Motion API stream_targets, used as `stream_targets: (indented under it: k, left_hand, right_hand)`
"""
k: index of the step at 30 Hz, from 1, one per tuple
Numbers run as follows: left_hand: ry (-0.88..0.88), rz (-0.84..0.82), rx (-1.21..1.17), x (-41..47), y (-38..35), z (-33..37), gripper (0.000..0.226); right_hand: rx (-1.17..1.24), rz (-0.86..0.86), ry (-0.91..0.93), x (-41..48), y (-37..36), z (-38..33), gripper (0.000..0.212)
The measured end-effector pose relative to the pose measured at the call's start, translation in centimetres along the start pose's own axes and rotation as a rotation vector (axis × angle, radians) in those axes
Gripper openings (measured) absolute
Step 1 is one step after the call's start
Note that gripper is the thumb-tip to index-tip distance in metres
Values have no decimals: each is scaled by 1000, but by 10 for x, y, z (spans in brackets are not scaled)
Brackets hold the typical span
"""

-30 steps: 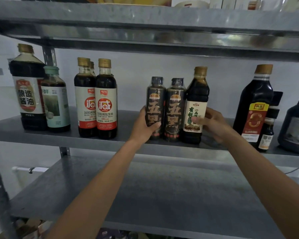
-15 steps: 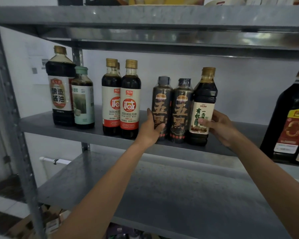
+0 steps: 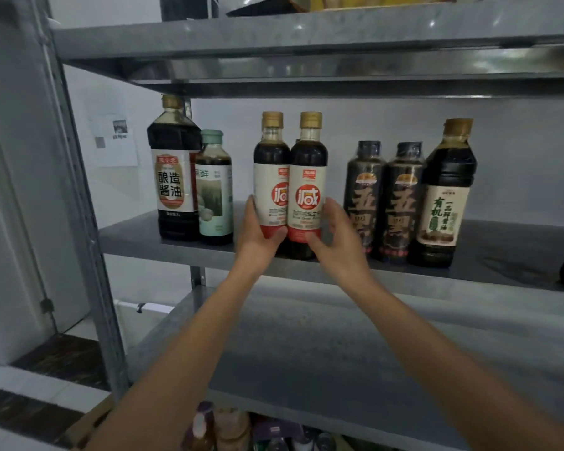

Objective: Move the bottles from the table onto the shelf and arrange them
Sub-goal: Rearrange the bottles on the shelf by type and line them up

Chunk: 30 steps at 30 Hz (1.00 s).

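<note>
Near the shelf's (image 3: 134,236) left end stand a large soy bottle (image 3: 173,177) and a green-capped bottle (image 3: 215,190). At its front edge my left hand (image 3: 258,237) grips the left red-label bottle (image 3: 270,187), my right hand (image 3: 337,237) the right red-label bottle (image 3: 307,187), the pair touching; two dark bottles (image 3: 362,203) stand further right.

Just the one view: the head camera, worn by a person standing tight against the metal rack, facing it almost square on. The upper shelf (image 3: 306,43) shows its underside across the top of the frame. The middle shelf (image 3: 502,252) shows its top, and the lower shelf (image 3: 306,353) is looked down on. It's close in. Both forearms run up from the bottom edge, left hand (image 3: 258,237) gripping the left red-label bottle (image 3: 272,190), right hand (image 3: 337,236) the right red-label bottle (image 3: 307,193), dead centre. The rack post (image 3: 79,206) slants at the left.
</note>
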<state>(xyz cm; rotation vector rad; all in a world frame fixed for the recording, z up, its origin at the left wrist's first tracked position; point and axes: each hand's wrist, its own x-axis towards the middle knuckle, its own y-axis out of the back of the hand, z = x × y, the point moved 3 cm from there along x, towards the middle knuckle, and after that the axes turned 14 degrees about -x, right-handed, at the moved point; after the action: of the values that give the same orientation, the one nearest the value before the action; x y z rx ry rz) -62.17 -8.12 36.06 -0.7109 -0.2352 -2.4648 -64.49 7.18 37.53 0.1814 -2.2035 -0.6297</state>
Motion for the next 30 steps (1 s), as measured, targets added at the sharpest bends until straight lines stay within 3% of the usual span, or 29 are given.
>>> stream_targets:
  k: [4, 7, 15, 17, 22, 26, 28, 30]
  left_hand:
    - [93, -7, 42, 18, 7, -2, 67]
    - [97, -8, 64, 19, 10, -7, 68]
    - [76, -96, 67, 19, -6, -10, 69]
    - [43, -101, 85, 18, -5, -11, 59]
    - [-64, 180, 193, 26, 17, -23, 45]
    - [166, -84, -57, 51, 17, -30, 86]
    - [271, -149, -190, 61, 19, -32, 86]
    - [276, -144, -146, 66, 21, -33, 68]
  right_hand:
    - [-36, -48, -299, 21, -25, 4, 54]
    - [-136, -22, -415, 22, -36, 9, 58]
    - [-344, 55, -387, 13, -23, 19, 63]
    - [-361, 57, -359, 12, -19, 20, 63]
    - [-355, 65, -312, 8, -20, 25, 64]
    - [-326, 104, -289, 5, -22, 27, 65]
    - [-320, 122, -278, 4, -23, 28, 65]
    - [-318, 143, -271, 3, -25, 29, 65]
